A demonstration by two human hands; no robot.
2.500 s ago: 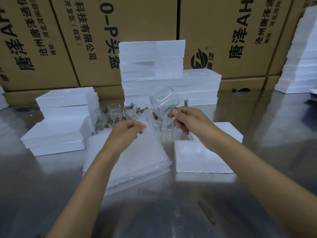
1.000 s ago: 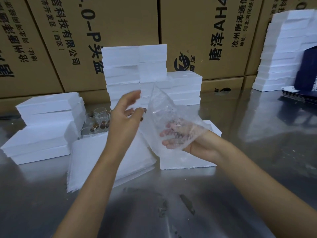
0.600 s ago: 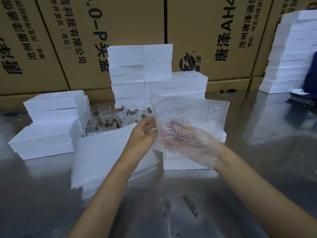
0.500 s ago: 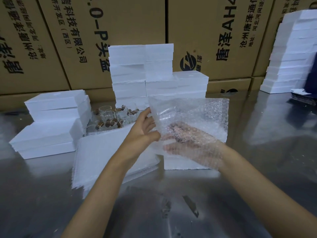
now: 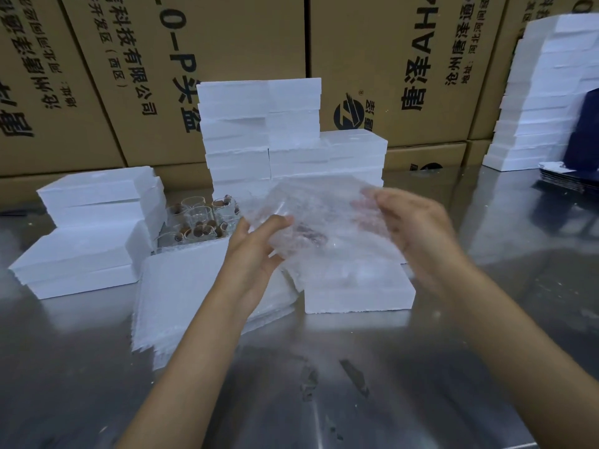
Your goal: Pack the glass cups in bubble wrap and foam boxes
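Nearest the camera: bare reflective steel counter [image 5: 324, 384], scuffed in the middle. Two bare forearms reach forward over it.

Left hand [image 5: 256, 251]: fingers curled, thumb on top, gripping the lower left edge of a clear sheet of bubble wrap [image 5: 324, 218] held above the counter. Right hand [image 5: 418, 228]: motion-blurred; its fingers lie against the right side of the same sheet, thumb near the top edge. Whether it pinches or only supports the sheet cannot be told. The hands are apart, with the wrap bundled between them. Something dark and a glassy edge show through the wrap near the left hand, probably a wrapped glass cup, but blur prevents confirmation.

Below the hands: a flat stack of white bubble-wrap sheets [image 5: 181, 293] lies on the counter under the left forearm; a low white foam box [image 5: 356, 293] sits just beside it to the right.

Behind the sheet stack: a cluster of clear glass cups [image 5: 197, 222] with brown pieces inside, standing upright.

Left of the cups: stacked white foam boxes [image 5: 94, 222]. Behind the cups: a taller pile of white foam boxes [image 5: 259, 124]. Far right: another white foam stack [image 5: 544, 92].

Rear: brown cardboard cartons [image 5: 227, 37] with black printed characters form the backdrop.
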